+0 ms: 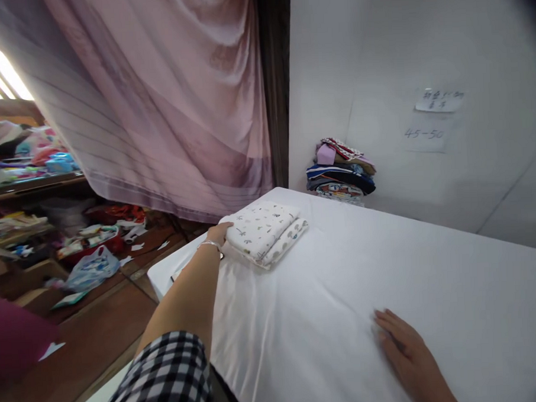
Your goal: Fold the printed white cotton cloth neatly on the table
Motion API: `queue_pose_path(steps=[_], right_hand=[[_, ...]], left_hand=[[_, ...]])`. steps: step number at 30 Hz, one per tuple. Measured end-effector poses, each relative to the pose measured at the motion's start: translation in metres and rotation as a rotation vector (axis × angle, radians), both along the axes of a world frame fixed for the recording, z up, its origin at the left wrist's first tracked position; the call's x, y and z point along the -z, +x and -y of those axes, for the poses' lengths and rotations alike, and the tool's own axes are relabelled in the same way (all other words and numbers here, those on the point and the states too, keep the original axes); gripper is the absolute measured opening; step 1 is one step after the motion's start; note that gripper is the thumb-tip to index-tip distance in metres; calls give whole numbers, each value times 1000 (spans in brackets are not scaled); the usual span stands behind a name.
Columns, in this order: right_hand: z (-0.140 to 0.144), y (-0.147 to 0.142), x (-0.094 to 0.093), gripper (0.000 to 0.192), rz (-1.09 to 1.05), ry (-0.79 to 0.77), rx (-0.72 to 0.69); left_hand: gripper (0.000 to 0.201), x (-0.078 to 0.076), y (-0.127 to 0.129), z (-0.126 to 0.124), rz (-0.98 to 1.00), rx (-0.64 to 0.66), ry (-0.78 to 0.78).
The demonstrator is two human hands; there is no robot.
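Lying folded, white cloth point(266, 231), sparsely printed

Left hand point(218, 233) touches the near-side edge of a folded printed cloth point(264, 228). Right hand point(402, 344), slightly blurred, is at the white table point(448, 264). Beyond both hands: stacked folded textiles point(340, 173).

Right hand point(401, 346) blurred, upper note point(439, 101) smeared, curtain point(179, 98) cropped above

open: white tabletop point(341, 257) between folded cloth point(262, 228) and right hand point(405, 349) | blocked: cloth's left side, left hand point(219, 233); far edge, wall point(355, 73), 1 garment stack point(341, 171)
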State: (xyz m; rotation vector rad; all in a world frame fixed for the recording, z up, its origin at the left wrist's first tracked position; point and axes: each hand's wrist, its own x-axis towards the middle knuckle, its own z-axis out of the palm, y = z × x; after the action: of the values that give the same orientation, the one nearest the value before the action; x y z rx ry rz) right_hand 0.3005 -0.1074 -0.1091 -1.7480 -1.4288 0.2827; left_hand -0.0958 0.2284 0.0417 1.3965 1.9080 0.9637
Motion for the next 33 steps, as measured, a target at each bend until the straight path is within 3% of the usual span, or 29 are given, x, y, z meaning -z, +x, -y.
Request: queue_pose_path(steps=[3, 5, 6, 8, 11, 14, 15, 18, 22, 28, 33], right_hand=[[0, -6, -6, 32, -88, 8, 8], [1, -9, -13, 36, -226, -40, 58], [2, -10, -18, 38, -314, -76, 91], [4, -9, -27, 42, -516, -102, 154], [10, 5, -41, 51, -853, 74, 118], [18, 25, -50, 64, -1003, 121, 65], [20, 30, -52, 69, -985, 77, 73], [24, 37, -57, 75, -887, 11, 112], [21, 33, -59, 69, -944, 23, 104], [16, 32, -62, 47, -1272, 83, 19], [22, 25, -77, 41, -1465, 185, -96]], left_hand=[[51, -30, 29, -3, 10, -16, 92], [51, -50, 68, 6, 9, 41, 176], [50, -58, 93, 18, 8, 98, 227], [45, -64, 146, 59, -67, 347, 430], [36, -45, 214, 148, -282, 833, 597], [37, -2, 252, 234, -367, 1361, 571], [45, 14, 259, 253, -353, 1461, 534], [61, 52, 274, 282, -312, 1475, 456], [57, 71, 291, 279, -408, 1378, 394], [25, 63, 302, 272, -415, 1430, 351], [41, 49, 301, 291, -204, 1320, 152]])
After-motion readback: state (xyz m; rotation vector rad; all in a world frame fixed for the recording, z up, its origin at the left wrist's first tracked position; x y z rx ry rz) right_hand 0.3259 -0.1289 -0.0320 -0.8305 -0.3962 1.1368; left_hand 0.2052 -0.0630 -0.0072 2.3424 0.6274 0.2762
